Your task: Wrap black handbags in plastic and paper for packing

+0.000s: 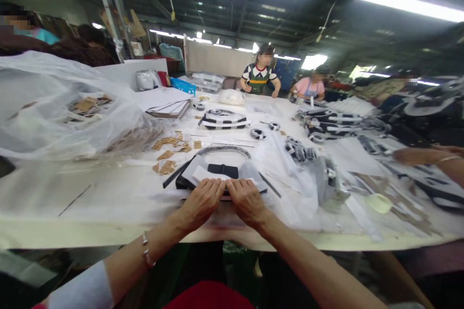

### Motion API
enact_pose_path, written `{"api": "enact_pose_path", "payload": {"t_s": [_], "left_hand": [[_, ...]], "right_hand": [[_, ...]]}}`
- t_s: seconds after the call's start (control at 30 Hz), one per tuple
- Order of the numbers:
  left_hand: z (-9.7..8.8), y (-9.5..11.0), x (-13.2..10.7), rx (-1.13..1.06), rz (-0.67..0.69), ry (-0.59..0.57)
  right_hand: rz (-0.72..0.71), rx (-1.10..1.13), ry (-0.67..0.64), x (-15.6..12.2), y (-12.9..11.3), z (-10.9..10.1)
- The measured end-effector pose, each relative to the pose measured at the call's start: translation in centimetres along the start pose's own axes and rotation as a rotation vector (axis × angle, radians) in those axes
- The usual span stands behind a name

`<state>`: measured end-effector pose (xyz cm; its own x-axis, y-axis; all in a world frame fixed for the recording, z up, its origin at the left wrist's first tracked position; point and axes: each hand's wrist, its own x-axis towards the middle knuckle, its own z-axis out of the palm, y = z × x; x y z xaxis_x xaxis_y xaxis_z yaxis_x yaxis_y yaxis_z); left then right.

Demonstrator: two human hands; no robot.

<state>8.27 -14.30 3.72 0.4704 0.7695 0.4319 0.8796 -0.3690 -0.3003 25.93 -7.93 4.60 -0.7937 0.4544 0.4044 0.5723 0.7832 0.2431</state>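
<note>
The left hand [201,203] and right hand [247,201] were laid flat, unclenched, on a black-and-white bow-trimmed handbag [223,171], its front hidden; tan scraps [89,105] were held in a clear plastic sack [36,106] farther left.

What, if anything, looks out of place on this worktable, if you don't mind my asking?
The small tan pieces look spilled: they lie scattered loose on the white table, while similar pieces sit inside the large plastic bag beside them.
</note>
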Motion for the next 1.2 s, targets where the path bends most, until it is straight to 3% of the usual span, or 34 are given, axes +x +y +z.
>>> {"api": "enact_pose_path", "payload": {"t_s": [0.2, 0.37, 0.47, 0.57, 0.63, 0.73, 0.8, 0.9, 1.07, 1.2], "left_hand": [[1.6, 1.1, -0.1, 0.156, -0.119, 0.125], [1.9, 0.5, 0.0, 0.093, -0.098, 0.211], [2.1, -0.4, -0.6, 0.022, -0.091, 0.297], [1.8, -1.5, -1.3, -0.018, -0.157, 0.337], [1.3, -2.3, -1.5, -0.016, -0.236, 0.323], [0.7, -3.4, -1.5, -0.006, -0.371, 0.298], [0.5, -3.9, -1.5, -0.001, -0.456, 0.291], [0.5, -4.5, -1.6, 0.0, -0.543, 0.291], [0.3, -5.1, -1.8, -0.013, -0.608, 0.307], [0.4, -5.0, -1.9, -0.002, -0.636, 0.29]], "right_hand": [[-0.011, 0.036, -0.019, 0.8, 0.1, -0.1], [0.027, 0.072, -0.028, 1.1, -0.3, -0.2], [-0.031, 0.213, 0.087, 0.8, -0.3, -1.8], [-0.117, 0.376, 0.335, -0.4, 1.4, -4.5], [-0.02, 0.412, 0.503, -1.6, 4.0, -5.7], [0.337, 0.412, 0.608, -3.7, 9.2, -5.1], [0.53, 0.431, 0.538, -4.8, 12.4, -3.4], [0.62, 0.49, 0.334, -5.4, 15.1, -0.3], [0.578, 0.492, -0.079, -3.2, 15.0, 3.6], [0.634, 0.462, -0.177, -0.9, 14.7, 6.2]]}}
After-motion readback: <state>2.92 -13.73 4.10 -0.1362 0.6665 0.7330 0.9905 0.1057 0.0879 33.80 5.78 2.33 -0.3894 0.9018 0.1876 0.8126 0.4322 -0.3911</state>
